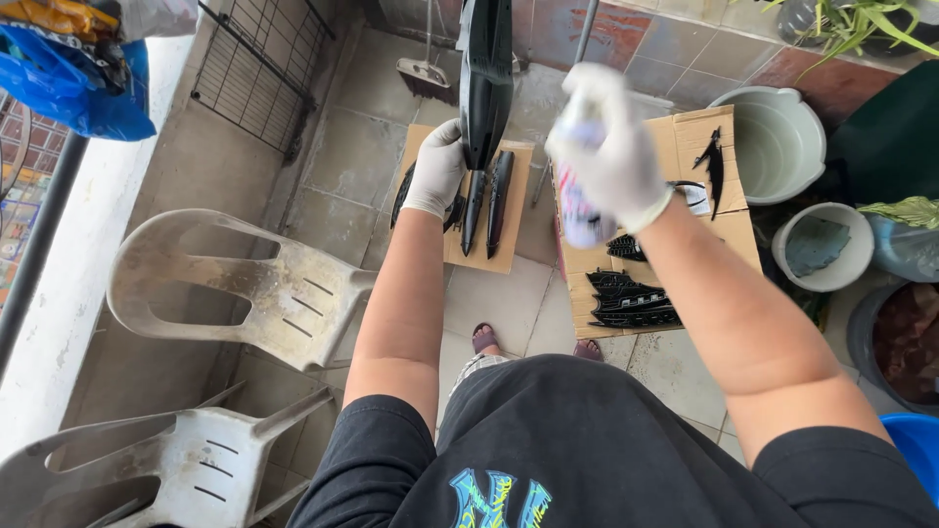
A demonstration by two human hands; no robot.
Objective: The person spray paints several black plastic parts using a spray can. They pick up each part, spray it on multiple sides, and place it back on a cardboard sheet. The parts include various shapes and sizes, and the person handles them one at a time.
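1. Fingers (442, 147) of L hand (437, 168), white glove, wrapped round the lower end of a long black glossy panel (486, 73), holding it up over the floor (372, 161).
2. R hand (608, 147), also gloved, closed round a spray can (579, 210); can is motion-blurred, nozzle end not readable.
3. Panel location: in the air at top centre, above the near cardboard sheet (509, 256), which lies on the floor tiles toward the far wall.
4. Handling, judgement: looks like a thin moulded plastic trim, so light and fairly stiff, prob. some flex along its length. Gloss surface = slippery, and marks easily if wet. Best grip is where the L hand has it, at the narrow lower end or along the edges, off the broad face.
5. Axis: long axis runs roughly upright, away from the camera; tapered lower end points down at the cardboard sheet, upper end runs out of frame.
6. On that sheet's middle: two slim black strips (487, 200), lengthwise parallel to each other, just beside the L hand.
7. Second cardboard piece (729, 235) to the R carries flat black cut-out shapes (631, 298) near its front edge.
8. Surroundings: two white plastic chairs (245, 284) at L, pale bucket (782, 147) and plant pots at R.
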